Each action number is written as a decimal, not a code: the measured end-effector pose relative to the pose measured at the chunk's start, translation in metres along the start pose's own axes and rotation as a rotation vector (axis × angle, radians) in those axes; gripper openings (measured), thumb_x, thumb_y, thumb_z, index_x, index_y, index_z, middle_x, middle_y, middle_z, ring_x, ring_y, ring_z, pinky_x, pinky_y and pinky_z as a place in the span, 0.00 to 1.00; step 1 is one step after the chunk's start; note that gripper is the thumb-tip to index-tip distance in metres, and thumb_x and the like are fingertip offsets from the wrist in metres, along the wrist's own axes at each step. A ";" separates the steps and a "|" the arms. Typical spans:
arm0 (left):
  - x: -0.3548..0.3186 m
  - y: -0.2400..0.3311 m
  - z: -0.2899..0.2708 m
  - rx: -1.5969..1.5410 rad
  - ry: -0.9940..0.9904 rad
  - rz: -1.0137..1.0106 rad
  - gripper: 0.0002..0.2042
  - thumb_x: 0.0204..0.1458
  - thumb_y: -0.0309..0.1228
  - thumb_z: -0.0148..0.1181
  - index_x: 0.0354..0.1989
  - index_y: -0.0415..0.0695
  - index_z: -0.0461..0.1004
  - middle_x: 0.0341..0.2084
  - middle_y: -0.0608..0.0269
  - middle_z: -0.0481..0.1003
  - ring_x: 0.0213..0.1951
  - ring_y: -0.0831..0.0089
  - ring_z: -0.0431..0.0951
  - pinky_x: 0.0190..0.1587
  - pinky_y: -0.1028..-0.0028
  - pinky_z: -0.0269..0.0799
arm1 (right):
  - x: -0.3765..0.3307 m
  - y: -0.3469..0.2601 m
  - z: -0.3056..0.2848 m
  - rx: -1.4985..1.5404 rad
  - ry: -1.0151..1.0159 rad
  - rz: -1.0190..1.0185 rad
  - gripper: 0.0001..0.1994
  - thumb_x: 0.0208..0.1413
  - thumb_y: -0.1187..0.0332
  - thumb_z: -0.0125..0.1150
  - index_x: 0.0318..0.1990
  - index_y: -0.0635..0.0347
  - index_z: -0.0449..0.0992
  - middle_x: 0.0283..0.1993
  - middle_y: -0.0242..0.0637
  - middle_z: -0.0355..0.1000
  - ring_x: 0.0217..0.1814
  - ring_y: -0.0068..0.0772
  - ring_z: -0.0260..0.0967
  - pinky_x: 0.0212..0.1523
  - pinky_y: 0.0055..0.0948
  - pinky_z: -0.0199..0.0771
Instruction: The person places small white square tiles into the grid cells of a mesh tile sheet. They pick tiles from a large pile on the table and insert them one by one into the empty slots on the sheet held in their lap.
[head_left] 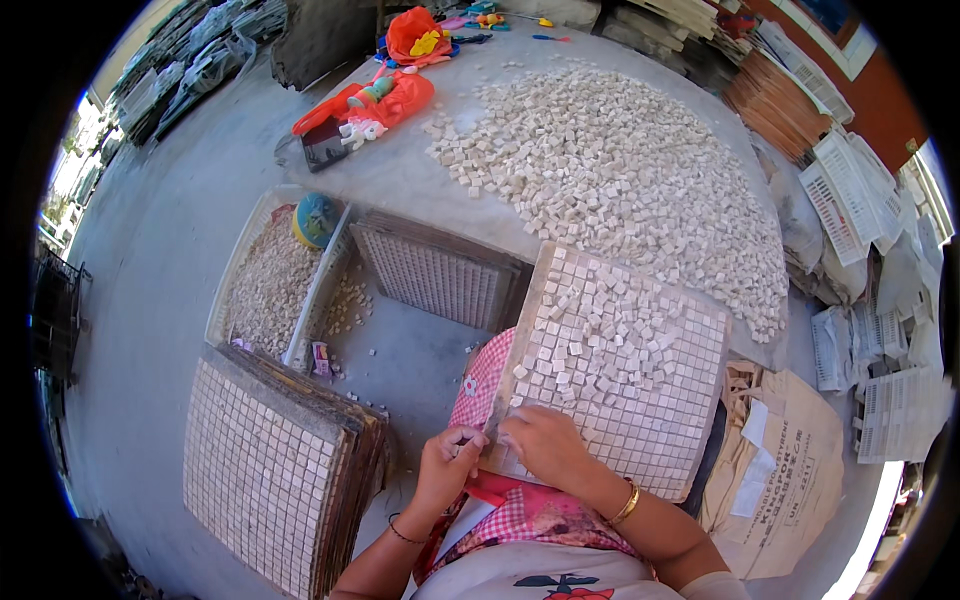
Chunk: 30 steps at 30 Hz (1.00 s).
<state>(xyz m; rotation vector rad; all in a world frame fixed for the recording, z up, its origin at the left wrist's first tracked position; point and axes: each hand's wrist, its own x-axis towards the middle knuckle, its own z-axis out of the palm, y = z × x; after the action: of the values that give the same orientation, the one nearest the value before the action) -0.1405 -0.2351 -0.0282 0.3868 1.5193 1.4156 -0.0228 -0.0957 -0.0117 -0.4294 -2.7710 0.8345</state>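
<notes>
Two bare hands: left hand [447,470], right hand [543,445]. One square grid tray of small beige stone tiles [640,390] on the lap. One stack of filled tile sheets [270,460]. One white plastic crate of tile chips [262,285]. Loose tiles on the bench [420,180]: too many to count.

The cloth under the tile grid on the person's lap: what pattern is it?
Red-and-white check cloth, seen in the head view, under the tile grid.

Square mosaic grid tray [640,380], tilted against the lap, its cells mostly filled with pale stone tiles [600,330] (some lying loose on top, unseated).
</notes>
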 end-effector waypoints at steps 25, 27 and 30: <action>0.016 0.003 0.001 0.412 0.105 0.105 0.08 0.49 0.29 0.59 0.29 0.34 0.75 0.20 0.55 0.75 0.24 0.74 0.74 0.30 0.73 0.69 | -0.021 -0.008 -0.008 0.055 -0.005 0.269 0.05 0.47 0.68 0.60 0.30 0.57 0.74 0.30 0.39 0.67 0.35 0.45 0.68 0.34 0.40 0.70; 0.015 0.004 0.000 0.396 0.103 0.108 0.08 0.50 0.28 0.59 0.29 0.34 0.75 0.20 0.56 0.75 0.24 0.74 0.74 0.30 0.73 0.69 | -0.021 -0.005 -0.007 0.066 -0.009 0.251 0.05 0.48 0.68 0.61 0.31 0.57 0.75 0.30 0.39 0.68 0.34 0.44 0.69 0.34 0.38 0.71; 0.015 0.008 0.002 0.358 0.095 0.125 0.07 0.50 0.27 0.58 0.30 0.35 0.75 0.20 0.58 0.75 0.25 0.75 0.74 0.31 0.73 0.69 | -0.022 0.001 -0.013 0.162 0.031 0.252 0.04 0.48 0.68 0.59 0.30 0.57 0.75 0.30 0.38 0.67 0.34 0.44 0.69 0.34 0.39 0.70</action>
<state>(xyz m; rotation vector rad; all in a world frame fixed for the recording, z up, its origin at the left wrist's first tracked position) -0.1488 -0.2203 -0.0268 0.6494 1.8592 1.2695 0.0013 -0.0961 -0.0041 -0.7641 -2.6299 1.0880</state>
